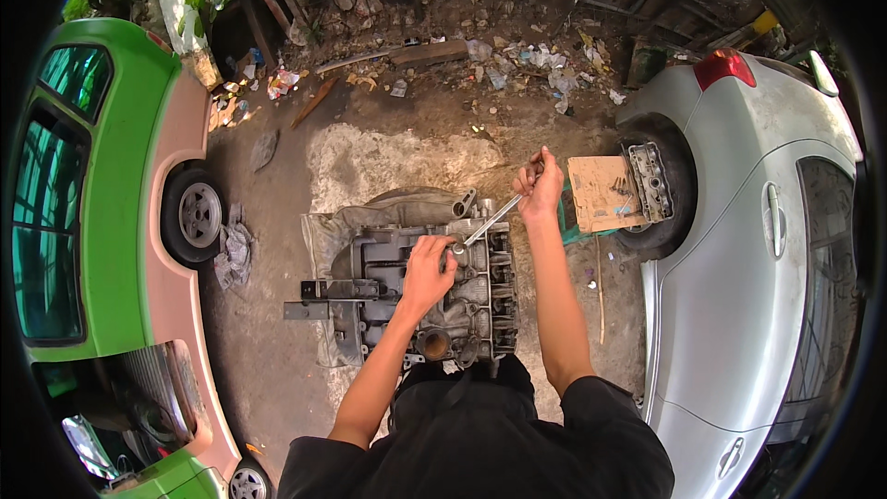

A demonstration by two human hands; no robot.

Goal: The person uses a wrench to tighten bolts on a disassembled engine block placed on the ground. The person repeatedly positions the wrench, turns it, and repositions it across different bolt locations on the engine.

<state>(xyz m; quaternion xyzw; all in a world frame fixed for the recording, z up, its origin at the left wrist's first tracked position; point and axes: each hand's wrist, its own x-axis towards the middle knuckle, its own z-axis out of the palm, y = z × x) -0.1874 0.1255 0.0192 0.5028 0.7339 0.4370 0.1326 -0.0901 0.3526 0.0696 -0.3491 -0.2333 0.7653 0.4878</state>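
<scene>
Your right hand (539,187) holds the outer end of the wrench (494,221) above the engine (469,294); your left hand (429,273) curls beside its head, grip unclear. Probably stiff, slippery metal: hold the handle's end.

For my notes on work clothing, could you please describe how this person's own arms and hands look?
The person wears a black top with short sleeves ending near the elbows. Both forearms are bare. The left hand and right hand are ungloved, and no watch shows on either wrist.
</scene>
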